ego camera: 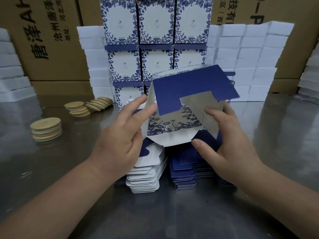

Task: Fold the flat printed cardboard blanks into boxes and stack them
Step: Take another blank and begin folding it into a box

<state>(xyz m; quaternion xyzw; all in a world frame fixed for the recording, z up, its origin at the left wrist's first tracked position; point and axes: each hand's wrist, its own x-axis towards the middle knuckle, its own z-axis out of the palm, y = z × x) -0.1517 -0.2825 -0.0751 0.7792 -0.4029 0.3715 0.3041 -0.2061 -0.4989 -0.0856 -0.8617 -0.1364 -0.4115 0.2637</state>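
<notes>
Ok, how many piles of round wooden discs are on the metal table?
3: a neat pile at near left, a second pile further back, a slumped row just right of it. More may be hidden.

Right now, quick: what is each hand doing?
Left hand: open, straight fingers pressing the left side of the half-folded box.
Right hand: gripping the box's right flap, thumb at the bottom flap.

On the left brown carton (51, 69), large black characters turned sideways read 唐泽 beside the cut-off letters "AH", with smaller lines beginning 沧州唐泽 and 地址:河北. The right brown carton (241, 14) shows the fragments 技有 and a large "–P". The logo print on the folded boxes (157, 23) is too small to read.
</notes>
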